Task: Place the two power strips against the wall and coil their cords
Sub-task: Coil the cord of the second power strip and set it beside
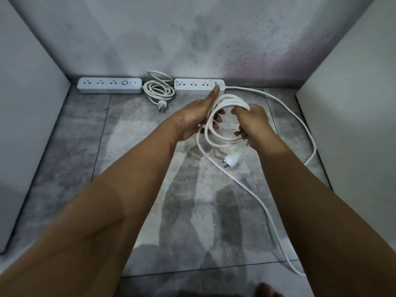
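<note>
Your left hand [197, 120] and right hand [254, 124] both grip the coil [229, 98]; keep loops even, feed the slack [242, 88] in

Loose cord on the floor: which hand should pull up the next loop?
Probably the left hand: the loose cord drops away right beneath it, while the right hand is busy gripping the coil.

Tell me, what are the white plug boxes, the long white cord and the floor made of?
The left power strip and right power strip look like hard white plastic: smooth shells with moulded sockets. The cord seems soft plastic or rubber, since it bends into loops. The floor looks like ceramic or stone tile: mottled grey slabs with thin joint lines.
</note>
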`<control>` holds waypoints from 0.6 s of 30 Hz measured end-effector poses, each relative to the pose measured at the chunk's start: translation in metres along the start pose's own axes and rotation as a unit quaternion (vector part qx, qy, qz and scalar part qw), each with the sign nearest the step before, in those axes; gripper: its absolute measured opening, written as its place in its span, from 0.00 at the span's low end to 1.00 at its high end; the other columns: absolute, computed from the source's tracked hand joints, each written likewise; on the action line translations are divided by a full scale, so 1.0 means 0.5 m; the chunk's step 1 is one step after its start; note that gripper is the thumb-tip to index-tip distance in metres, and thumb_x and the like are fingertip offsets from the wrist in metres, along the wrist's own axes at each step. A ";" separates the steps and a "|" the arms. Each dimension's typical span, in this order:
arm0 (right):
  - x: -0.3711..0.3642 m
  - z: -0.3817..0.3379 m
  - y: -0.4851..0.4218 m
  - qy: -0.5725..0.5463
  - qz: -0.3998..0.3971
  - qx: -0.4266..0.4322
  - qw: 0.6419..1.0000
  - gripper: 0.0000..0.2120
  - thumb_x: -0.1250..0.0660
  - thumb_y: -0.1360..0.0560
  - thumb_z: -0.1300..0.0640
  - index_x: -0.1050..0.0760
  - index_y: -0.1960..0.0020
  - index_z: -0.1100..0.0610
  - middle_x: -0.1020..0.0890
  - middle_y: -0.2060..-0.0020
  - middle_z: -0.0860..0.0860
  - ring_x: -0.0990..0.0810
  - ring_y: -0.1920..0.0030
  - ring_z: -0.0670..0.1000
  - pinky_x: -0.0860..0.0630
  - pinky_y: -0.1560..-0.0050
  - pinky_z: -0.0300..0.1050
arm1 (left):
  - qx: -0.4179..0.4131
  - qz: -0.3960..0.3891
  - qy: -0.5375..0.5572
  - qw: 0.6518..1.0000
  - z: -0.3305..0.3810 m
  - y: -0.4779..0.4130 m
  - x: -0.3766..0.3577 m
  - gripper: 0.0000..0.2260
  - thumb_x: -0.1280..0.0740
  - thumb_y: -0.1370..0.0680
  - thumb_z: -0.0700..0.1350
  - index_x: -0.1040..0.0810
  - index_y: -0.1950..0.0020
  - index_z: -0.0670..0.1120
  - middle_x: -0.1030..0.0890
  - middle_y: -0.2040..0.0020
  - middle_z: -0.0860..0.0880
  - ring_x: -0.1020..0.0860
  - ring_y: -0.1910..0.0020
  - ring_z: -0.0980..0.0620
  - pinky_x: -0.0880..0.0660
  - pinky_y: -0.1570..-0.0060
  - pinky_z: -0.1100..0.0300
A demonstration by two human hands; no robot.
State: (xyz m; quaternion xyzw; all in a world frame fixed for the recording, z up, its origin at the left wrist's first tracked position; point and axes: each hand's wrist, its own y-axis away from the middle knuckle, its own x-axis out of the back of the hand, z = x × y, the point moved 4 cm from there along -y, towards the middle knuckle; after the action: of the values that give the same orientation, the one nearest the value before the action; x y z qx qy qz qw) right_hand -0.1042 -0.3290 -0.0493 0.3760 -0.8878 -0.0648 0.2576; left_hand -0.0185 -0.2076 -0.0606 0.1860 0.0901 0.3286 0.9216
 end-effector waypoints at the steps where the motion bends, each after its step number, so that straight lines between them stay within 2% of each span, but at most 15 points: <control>1: 0.005 0.006 -0.003 -0.026 0.023 -0.020 0.999 0.07 0.36 0.25 0.57 0.27 0.62 0.54 0.28 0.69 0.52 0.28 0.71 0.52 0.30 0.78 0.35 | 0.010 0.008 -0.023 1.000 -0.010 0.001 0.005 0.31 0.49 0.22 0.68 0.20 0.56 0.44 0.20 0.65 0.48 0.22 0.66 0.51 0.22 0.57 0.55; 2: 0.010 0.011 -0.005 -0.053 0.040 -0.040 0.997 0.07 0.37 0.25 0.58 0.28 0.62 0.54 0.29 0.70 0.52 0.29 0.71 0.51 0.32 0.79 0.33 | 0.018 0.009 -0.040 0.999 -0.023 0.003 0.009 0.32 0.52 0.22 0.69 0.20 0.58 0.44 0.19 0.64 0.48 0.22 0.65 0.51 0.22 0.54 0.55; 4: 0.016 0.017 -0.012 -0.095 0.060 -0.062 0.992 0.08 0.38 0.24 0.59 0.28 0.61 0.54 0.31 0.70 0.51 0.32 0.72 0.50 0.30 0.76 0.36 | 0.030 0.010 -0.041 0.999 -0.054 0.008 0.015 0.33 0.53 0.21 0.68 0.22 0.58 0.43 0.20 0.63 0.46 0.23 0.64 0.50 0.23 0.52 0.55; 7: 0.019 0.019 -0.020 -0.155 0.088 -0.076 0.981 0.03 0.38 0.23 0.59 0.27 0.55 0.56 0.30 0.68 0.51 0.32 0.72 0.49 0.26 0.70 0.42 | 0.048 0.011 -0.015 0.999 -0.091 0.016 0.010 0.33 0.52 0.21 0.68 0.23 0.57 0.40 0.22 0.64 0.43 0.22 0.64 0.48 0.24 0.56 0.58; 9: 0.014 0.018 -0.018 -0.214 0.098 -0.089 0.968 0.03 0.39 0.22 0.60 0.29 0.55 0.56 0.29 0.65 0.51 0.31 0.70 0.49 0.23 0.64 0.45 | 0.076 0.001 0.007 0.997 -0.104 0.023 -0.002 0.34 0.51 0.22 0.68 0.22 0.57 0.39 0.20 0.64 0.42 0.20 0.62 0.46 0.22 0.57 0.57; 13: -0.001 0.010 -0.009 -0.344 0.099 -0.100 0.928 0.08 0.40 0.20 0.59 0.31 0.58 0.55 0.31 0.65 0.52 0.33 0.70 0.49 0.23 0.59 0.48 | 0.136 -0.044 0.055 0.988 -0.121 0.036 -0.027 0.39 0.52 0.24 0.71 0.20 0.53 0.38 0.16 0.61 0.41 0.18 0.57 0.43 0.20 0.48 0.51; 16: -0.019 0.009 0.001 -0.419 0.082 -0.125 0.896 0.05 0.41 0.19 0.58 0.28 0.50 0.57 0.33 0.66 0.51 0.33 0.71 0.48 0.24 0.67 0.43 | 0.159 -0.078 0.107 0.978 -0.121 0.040 -0.043 0.44 0.58 0.25 0.73 0.21 0.44 0.37 0.15 0.54 0.40 0.18 0.55 0.43 0.19 0.54 0.53; 18: -0.029 0.008 0.014 -0.439 0.067 -0.144 0.884 0.07 0.41 0.18 0.57 0.29 0.43 0.59 0.32 0.63 0.51 0.31 0.68 0.48 0.27 0.74 0.38 | 0.159 -0.086 0.146 0.973 -0.118 0.036 -0.049 0.45 0.61 0.25 0.73 0.25 0.36 0.38 0.17 0.46 0.40 0.18 0.57 0.44 0.19 0.59 0.55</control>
State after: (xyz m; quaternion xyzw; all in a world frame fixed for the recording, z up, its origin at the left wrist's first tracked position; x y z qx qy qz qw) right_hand -0.1022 -0.3143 -0.0564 0.2073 -0.9141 -0.3329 -0.1034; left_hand -0.0648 -0.1936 -0.1062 0.2717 0.2907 0.2531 0.8818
